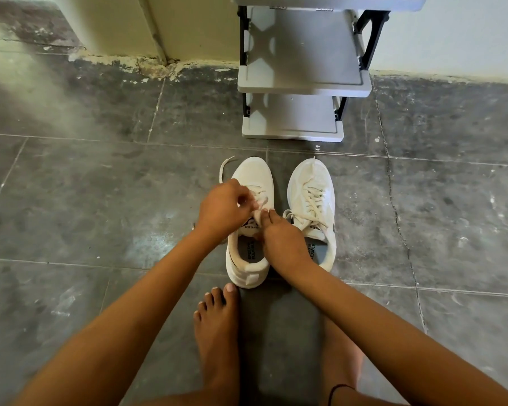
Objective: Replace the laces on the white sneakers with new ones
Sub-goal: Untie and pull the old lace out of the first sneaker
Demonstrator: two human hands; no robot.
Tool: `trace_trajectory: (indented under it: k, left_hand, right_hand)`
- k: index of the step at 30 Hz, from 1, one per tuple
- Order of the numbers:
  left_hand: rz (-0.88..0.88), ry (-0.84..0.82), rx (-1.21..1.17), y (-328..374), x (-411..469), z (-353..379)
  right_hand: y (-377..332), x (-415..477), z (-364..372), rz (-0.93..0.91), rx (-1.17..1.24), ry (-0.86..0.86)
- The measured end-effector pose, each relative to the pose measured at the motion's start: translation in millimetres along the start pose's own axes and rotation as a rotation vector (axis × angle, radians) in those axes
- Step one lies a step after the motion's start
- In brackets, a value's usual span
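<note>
Seated person, head view, looking down at the floor. The left hand has its fingers curled and pinches the flat off-white lace over the eyelet rows of the left-lying white mesh sneaker. One loose end of this lace arcs out past the sneaker's outer side and lies on the floor beside the toe. The right hand rests across the same sneaker's opening. Its thumb is laid on the tongue and it grips the tongue's upper edge; the remaining fingers are hidden beneath the hand.

The sneaker stands upright, toe pointing away from the person, heel tab nearest, with a printed insole visible inside. Just beside it, parallel and not touching, stands the right-lying white mesh sneaker. It is fully laced, with a bow lying over its tongue.

Both sneakers sit on the dark grey stone-tile floor, which is scuffed and flecked with pale marks. A bare foot lies just behind the heel of the held sneaker, toes pointing towards it. The other leg, at the lower edge, carries a thin black thread anklet. Beyond the sneakers' toes, against the pale wall, stands a grey plastic shoe rack with black side brackets.
</note>
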State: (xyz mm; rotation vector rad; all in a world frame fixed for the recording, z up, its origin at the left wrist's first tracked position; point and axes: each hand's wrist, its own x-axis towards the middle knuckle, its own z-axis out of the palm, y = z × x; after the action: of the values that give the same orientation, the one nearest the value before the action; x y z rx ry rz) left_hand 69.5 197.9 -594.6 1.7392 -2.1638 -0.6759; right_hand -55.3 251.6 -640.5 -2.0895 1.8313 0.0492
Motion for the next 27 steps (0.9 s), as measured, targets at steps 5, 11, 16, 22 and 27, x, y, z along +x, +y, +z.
trace_trajectory:
  k: [5,11,16,22,27]
  left_hand:
    - [-0.029,0.043,-0.243,5,5,-12]
    - [0.019,-0.118,0.165,-10,-6,2]
    - [0.057,-0.182,0.261,-8,-1,-3]
    - [-0.018,-0.121,-0.205,3,9,-15]
    - [-0.068,-0.021,-0.315,1,7,-17]
  right_hand:
    - [-2,0,-2,-0.016,-0.055,0.012]
    - [-2,0,-1,-0.064,-0.108,0.053]
    - [-3,0,-1,-0.054,-0.075,0.033]
    - [2,-2,0,-0.049,-0.072,0.026]
    - [-2,0,0,-0.06,-0.067,0.028]
